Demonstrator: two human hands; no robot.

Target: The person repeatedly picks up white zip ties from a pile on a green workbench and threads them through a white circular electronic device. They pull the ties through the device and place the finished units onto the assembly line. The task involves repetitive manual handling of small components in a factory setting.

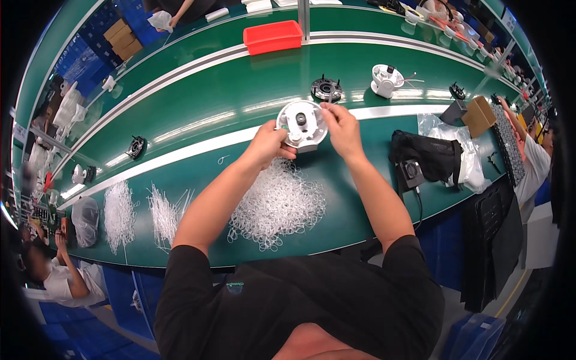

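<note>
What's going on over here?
Someone is handling a white housing at a green bench. The left hand grips its left side, while the right hand has its fingers at the upper right rim; whether they pinch anything is hard to tell. A pile of clear loops lies nearer the person's body. Beyond the housing sits a round black part, with a similar white unit to its right.

Held housing smooth plastic, seemingly semi-gloss; tray glossy plastic; carton matt cardboard.
</note>
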